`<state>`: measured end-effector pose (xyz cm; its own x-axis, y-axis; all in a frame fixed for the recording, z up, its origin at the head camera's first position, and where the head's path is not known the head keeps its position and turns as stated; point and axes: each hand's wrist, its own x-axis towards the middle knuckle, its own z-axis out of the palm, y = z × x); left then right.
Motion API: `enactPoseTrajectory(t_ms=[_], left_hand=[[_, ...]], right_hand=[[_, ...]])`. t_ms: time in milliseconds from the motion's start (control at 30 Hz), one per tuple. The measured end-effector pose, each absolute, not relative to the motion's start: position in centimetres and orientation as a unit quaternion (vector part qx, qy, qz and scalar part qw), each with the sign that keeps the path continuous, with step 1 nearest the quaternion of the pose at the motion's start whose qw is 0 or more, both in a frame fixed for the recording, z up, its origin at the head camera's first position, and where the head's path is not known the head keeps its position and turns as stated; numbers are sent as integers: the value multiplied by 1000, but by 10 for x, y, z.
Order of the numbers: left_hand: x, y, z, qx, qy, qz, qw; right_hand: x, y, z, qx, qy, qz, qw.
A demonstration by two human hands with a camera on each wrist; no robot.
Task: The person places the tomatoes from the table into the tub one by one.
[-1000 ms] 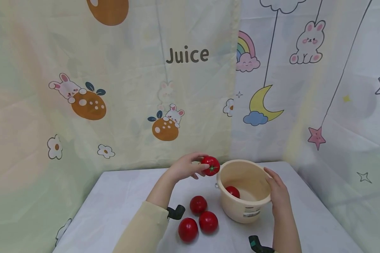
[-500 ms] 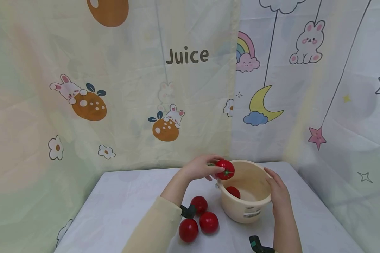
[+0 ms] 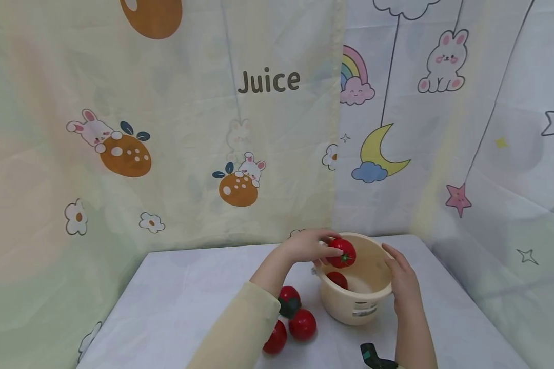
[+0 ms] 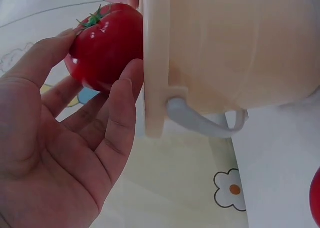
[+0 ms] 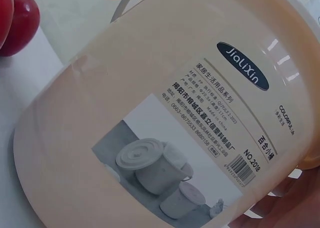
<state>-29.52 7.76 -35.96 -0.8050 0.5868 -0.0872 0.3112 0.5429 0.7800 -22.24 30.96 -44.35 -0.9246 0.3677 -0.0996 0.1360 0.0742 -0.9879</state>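
Note:
My left hand (image 3: 308, 247) pinches a red tomato (image 3: 343, 253) with a green stem between thumb and fingers, over the left side of the bucket's mouth. In the left wrist view, that tomato (image 4: 111, 45) sits right at the rim. The cream plastic bucket (image 3: 351, 308) stands tilted a little toward me, and another tomato (image 3: 337, 280) lies inside it. With my right hand (image 3: 403, 279) I grip the bucket's right rim. The right wrist view shows a printed label (image 5: 200, 138) on its wall and the edge of my right hand (image 5: 295, 203).
Several tomatoes lie on the white table (image 3: 203, 302) left of the bucket; the nearest tomato (image 3: 276, 338) is partly covered by my left sleeve (image 3: 240, 328). A grey bucket handle (image 4: 205, 125) hangs at its side. Printed curtains (image 3: 277, 154) stand behind the table.
My left hand has moved right with the tomato, from beside the bucket to over its opening. My right hand has stayed on the rim, and the bucket has kept its place.

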Motion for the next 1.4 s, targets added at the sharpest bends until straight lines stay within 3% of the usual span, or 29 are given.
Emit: enactPoseTrajectory(t_ms=[800,1400], left_hand=[[-291,117,-366,272,862,366,222],[-286,130,-380,286,854,373,225]], right_hand=[[-223,310,-449,-169,-736,651,76],[-223,312,-448,-171,-732,655,73]])
